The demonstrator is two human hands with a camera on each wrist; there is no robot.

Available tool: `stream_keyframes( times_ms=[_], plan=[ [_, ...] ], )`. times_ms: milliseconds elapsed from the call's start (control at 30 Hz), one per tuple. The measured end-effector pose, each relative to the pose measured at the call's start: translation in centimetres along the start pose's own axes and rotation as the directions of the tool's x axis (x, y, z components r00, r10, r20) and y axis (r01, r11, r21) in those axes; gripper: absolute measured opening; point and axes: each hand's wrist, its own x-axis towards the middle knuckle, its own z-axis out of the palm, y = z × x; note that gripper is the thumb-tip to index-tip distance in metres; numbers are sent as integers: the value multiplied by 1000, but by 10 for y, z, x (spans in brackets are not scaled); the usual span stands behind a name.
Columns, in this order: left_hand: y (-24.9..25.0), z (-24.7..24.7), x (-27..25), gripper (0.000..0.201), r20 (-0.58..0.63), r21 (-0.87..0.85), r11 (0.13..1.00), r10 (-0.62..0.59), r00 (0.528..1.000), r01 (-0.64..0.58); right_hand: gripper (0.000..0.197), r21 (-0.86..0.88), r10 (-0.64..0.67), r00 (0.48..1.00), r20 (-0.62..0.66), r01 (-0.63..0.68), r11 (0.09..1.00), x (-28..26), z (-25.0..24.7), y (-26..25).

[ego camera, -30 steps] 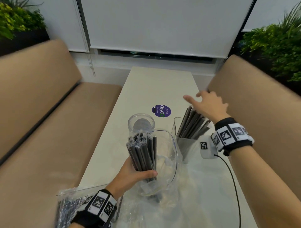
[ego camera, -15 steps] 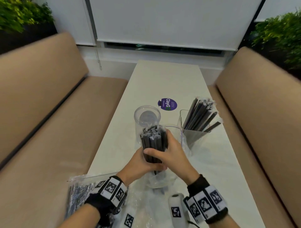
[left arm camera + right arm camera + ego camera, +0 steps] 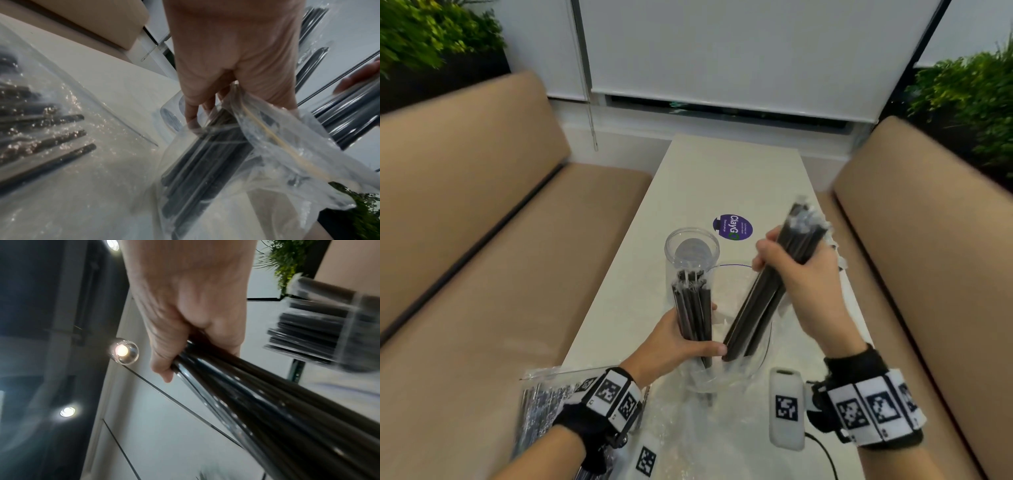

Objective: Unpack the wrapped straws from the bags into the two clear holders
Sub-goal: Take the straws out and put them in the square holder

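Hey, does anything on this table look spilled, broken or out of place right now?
Nothing stands out. Each hand holds a straw bundle, the round holder stands upright and empty, and another straw bag lies flat beside the left wrist.

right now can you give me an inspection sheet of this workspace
surface: white table, purple sticker on it
job's things: round clear holder empty; second holder hidden behind right hand; open clear bag; sealed bag of straws at near left
clutter: nothing seen
hands: left hand grips one straw bundle; right hand grips a raised, tilted bundle
cables: black cable from the right wrist camera
surroundings: tan benches, plants, window blind
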Motion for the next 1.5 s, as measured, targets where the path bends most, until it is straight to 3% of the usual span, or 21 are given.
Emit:
stream_keyframes(
  times_ms=[233,300,433,600,767,900,967,1033,1100,1233,1267,1333,1400,1500],
  plan=[
    [-1,-2,0,60,-5,27,1000,3,1000,-3,9,189,-261,950,-172,292,938,48,-39,-91],
    [-1,-3,0,60,-9,31,999,5,1000,-4,12,131,-320,923,-211,352,927,61,-49,-95],
    [-3,-3,-1,60,-15,30,999,12,1000,-12,9,-134,-288,919,-270,260,956,78,-45,-46],
    [-8,-5,-1,58,-23,8,1000,10,1000,-9,29,-222,-153,907,-392,68,973,71,-27,28],
    [-9,-4,-1,62,-20,-11,1000,5,1000,-5,58,-347,-133,928,-347,4,938,65,-18,39],
    [-8,-3,-2,61,-22,-15,1000,9,1000,-10,96,-373,-271,919,-286,154,915,81,-27,28],
    [-7,-2,-2,60,-26,-9,1000,8,1000,-8,83,-532,-327,923,-205,176,829,94,-31,25],
    [-6,-2,-2,61,-22,-13,1000,4,1000,-4,55,-671,-290,945,-153,117,732,106,-34,25],
    [-6,-1,-3,61,-21,-22,1000,-5,1000,5,39,-753,-216,969,-119,54,656,110,-35,33],
    [-6,-1,-2,64,-22,-29,1000,-6,1000,6,30,-964,-50,997,-51,-36,264,104,-34,45],
    [-6,-1,-2,64,-22,-31,999,-5,1000,5,32,-973,-30,998,-48,-40,229,103,-35,43],
    [-6,-2,-3,63,-21,-35,999,-4,1000,4,50,-952,8,1000,2,-1,306,104,-36,37],
    [-6,-3,-3,67,-16,-36,999,-3,1000,2,60,-918,62,988,144,110,381,110,-37,34],
    [-7,-3,-2,74,-9,-36,999,-1,1000,1,43,-927,198,937,289,222,301,117,-32,39]
  ],
)
